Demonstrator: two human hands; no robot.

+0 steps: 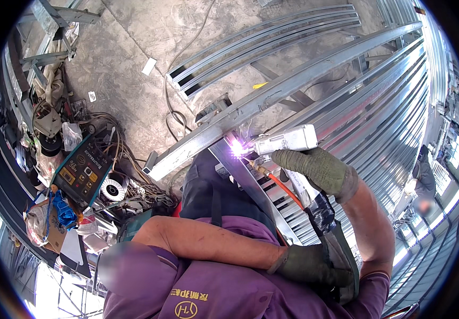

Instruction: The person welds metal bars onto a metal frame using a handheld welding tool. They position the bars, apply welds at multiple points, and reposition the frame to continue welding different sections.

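My gloved right hand (317, 171) grips a white handheld welding gun (287, 140). At the gun's tip a bright violet-white arc (237, 148) glares, with fine sparks, where a flat metal bar (256, 186) meets a long square steel tube (240, 115). The glare hides the joint itself. An orange hose (287, 190) with a brass fitting runs beneath the gun. Lower down, my gloved left hand (312, 267) is closed round a thick dark cable sleeve (345, 255) trailing from the gun; its fingertips are partly hidden.
Left stands a dark welding machine (82, 170) beside a white wire spool (113, 187) and tangled cables (147, 191). Galvanised steel profiles (389, 101) fill the right; a bundle (272, 45) lies farther off. Another person (426, 173) is at the far right. A thin cable (167, 90) crosses the concrete floor.
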